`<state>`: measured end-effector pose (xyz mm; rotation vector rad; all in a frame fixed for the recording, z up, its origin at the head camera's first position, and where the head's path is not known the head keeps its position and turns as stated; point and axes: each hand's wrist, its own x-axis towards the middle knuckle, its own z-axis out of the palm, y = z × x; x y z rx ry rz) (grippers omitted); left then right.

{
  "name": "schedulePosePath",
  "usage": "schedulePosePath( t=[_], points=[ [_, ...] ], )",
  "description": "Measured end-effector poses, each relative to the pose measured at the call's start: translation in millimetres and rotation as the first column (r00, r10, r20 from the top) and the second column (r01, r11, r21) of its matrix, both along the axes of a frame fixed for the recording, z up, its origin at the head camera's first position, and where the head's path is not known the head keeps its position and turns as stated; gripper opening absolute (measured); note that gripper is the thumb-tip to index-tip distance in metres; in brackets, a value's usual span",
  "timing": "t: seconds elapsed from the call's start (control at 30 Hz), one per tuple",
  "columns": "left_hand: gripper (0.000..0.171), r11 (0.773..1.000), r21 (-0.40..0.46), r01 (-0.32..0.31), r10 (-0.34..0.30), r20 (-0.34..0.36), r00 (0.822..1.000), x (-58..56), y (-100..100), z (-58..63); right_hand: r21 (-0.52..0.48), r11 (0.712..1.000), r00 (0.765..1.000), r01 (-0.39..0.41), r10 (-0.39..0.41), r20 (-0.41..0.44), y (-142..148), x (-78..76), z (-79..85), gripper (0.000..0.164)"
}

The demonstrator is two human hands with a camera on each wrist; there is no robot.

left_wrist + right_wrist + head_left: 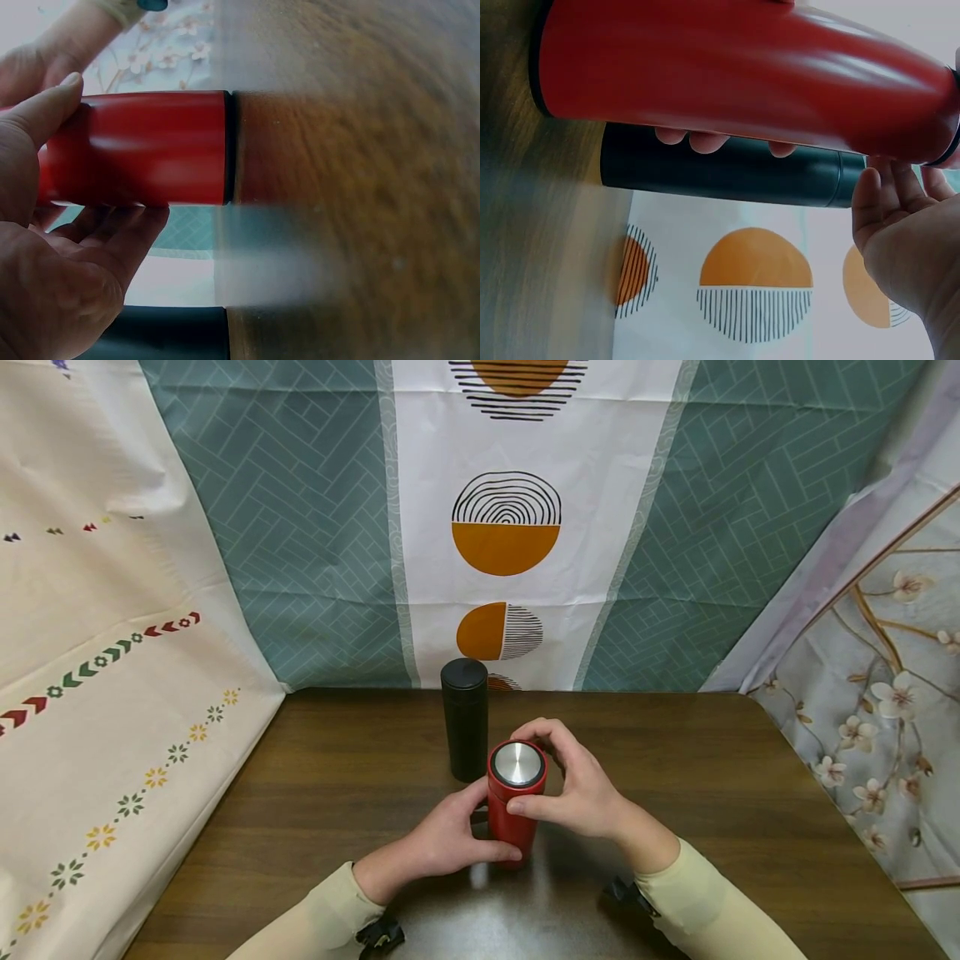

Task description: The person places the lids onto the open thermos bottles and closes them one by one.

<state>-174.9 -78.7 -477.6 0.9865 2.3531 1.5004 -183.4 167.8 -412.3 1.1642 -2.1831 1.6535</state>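
Note:
A red thermos flask (504, 821) with a round silver-topped lid (518, 763) stands upright on the wooden table, its dark base against the surface in the left wrist view. My left hand (442, 837) grips the flask's body from the left, the thumb across its front. Around the top end, at the lid, my right hand (588, 793) curls its thumb and fingers. Just behind and to the left is a black thermos flask (466, 727), upright and untouched by either hand. Part of the left fingers is hidden behind the red flask.
The brown tabletop (360, 743) reaches back to a green and white patterned cloth (315, 527). A cream cloth (112, 710) hangs along the left side, and a flowered cloth (877, 735) along the right.

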Motion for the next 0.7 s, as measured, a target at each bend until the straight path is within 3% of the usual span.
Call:
schedulePosePath(
  t=[0.4,0.7],
  points=[
    [0.076,1.0,0.006,-0.001,0.001,-0.004,1.0,-0.5,-0.8,-0.7,-0.001,1.0,1.0,-0.01,0.01,0.007,0.5,0.1,-0.4,0.07],
    [0.076,1.0,0.001,-0.006,0.006,0.011,1.0,0.0,-1.0,-0.8,-0.039,0.981,0.98,-0.19,0.192,0.057,2.8,-2.7,-1.3,0.077]
  ],
)
